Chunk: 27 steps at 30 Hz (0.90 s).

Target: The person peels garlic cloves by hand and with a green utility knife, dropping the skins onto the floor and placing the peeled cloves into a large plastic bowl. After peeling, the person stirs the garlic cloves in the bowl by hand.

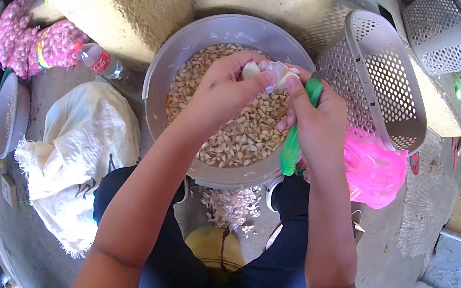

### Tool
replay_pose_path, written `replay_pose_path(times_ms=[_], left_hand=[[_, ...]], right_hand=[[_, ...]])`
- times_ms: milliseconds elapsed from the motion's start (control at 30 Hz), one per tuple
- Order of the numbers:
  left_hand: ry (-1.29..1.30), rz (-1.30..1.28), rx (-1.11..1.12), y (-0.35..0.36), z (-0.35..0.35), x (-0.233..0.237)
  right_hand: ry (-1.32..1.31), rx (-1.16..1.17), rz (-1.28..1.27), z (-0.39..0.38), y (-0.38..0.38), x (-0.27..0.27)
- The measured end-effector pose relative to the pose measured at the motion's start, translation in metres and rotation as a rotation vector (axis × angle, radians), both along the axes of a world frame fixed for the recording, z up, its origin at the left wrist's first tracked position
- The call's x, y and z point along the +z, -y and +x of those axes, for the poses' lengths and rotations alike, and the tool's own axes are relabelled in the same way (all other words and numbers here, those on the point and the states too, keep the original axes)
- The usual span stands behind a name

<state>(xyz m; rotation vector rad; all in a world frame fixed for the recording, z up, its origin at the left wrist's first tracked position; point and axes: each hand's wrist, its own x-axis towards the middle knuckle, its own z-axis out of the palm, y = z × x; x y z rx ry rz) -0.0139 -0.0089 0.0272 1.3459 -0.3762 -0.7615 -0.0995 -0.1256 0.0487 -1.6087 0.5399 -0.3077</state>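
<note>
Above a wide grey basin (153, 117) full of garlic cloves (237, 139), both my hands meet at a piece of garlic (280, 75) with thin papery skin coming loose. My left hand (233, 81) pinches a pale clove (250, 70) between thumb and fingers. My right hand (321, 107) presses its thumb on the garlic's white side. Its fingers also wrap a green knife handle (290, 150), which sticks out below the palm. The blade is hidden.
Garlic skins (231, 206) lie on the floor between my feet. Right of the basin are a perforated grey basket (347, 72) and a pink plastic bag (374, 170). A white sack (81, 150), a cola bottle (102, 61) and net bags of garlic (59, 43) are leftward.
</note>
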Motion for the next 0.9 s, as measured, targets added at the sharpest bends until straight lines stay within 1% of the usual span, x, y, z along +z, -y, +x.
replay_pose_path(times_ms=[133,233,333,433,533,633,733,833,900], left_hand=[[-0.113,-0.100,0.010,0.001,0.001,-0.005],[-0.180,-0.155,0.041,0.002,0.003,-0.007],[-0.223,-0.174,0.074,0.002,0.006,-0.007],[-0.204,-0.149,0.082,0.001,0.008,-0.005],[-0.147,-0.129,0.065,0.000,0.009,-0.005],[-0.145,-0.138,0.077,0.000,0.010,-0.004],[-0.133,-0.133,0.055,-0.002,0.012,-0.004],[-0.142,-0.135,0.043,-0.001,0.010,-0.003],[-0.172,-0.153,0.043,0.000,0.009,-0.004]], right_hand=[[0.056,-0.056,0.215,0.001,-0.003,-0.001],[0.150,-0.090,0.347,0.003,-0.001,-0.005],[0.115,-0.031,0.416,0.001,0.006,-0.006],[0.076,0.029,0.362,0.000,0.007,-0.003],[0.034,0.075,0.214,-0.002,0.009,0.000],[0.018,0.158,0.184,-0.003,0.012,-0.001],[-0.011,0.149,0.148,-0.004,0.011,-0.001],[-0.148,0.152,-0.175,-0.005,0.006,0.005],[-0.013,0.156,-0.434,-0.004,0.004,-0.008]])
